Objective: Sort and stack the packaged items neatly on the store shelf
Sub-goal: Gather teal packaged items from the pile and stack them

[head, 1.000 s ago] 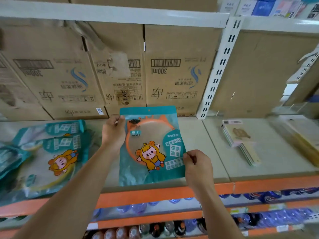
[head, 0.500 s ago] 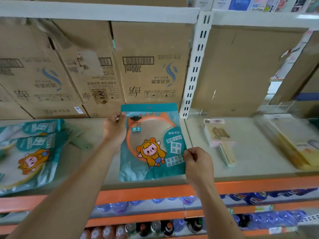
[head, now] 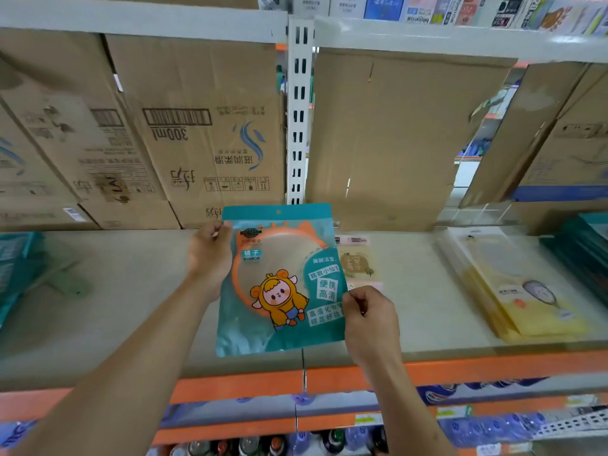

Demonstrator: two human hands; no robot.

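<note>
A teal mirror packet with an orange round mirror and a cartoon figure is held upright over the beige shelf, near the white upright post. My left hand grips its upper left edge. My right hand pinches its lower right edge. Behind the packet a pink-and-cream stack of small packets lies flat on the shelf, partly hidden. More teal packets lie at the far left edge.
Brown cartons line the back of the shelf. A cardboard sheet leans at the back right. Yellow packets and dark teal packets lie at the right. Bottles fill the shelves below the orange shelf edge.
Both hands have carried the teal packet to the right, from the left bay to the post between the bays. The view has turned right with it; the pile of teal packets has slid to the left edge.
</note>
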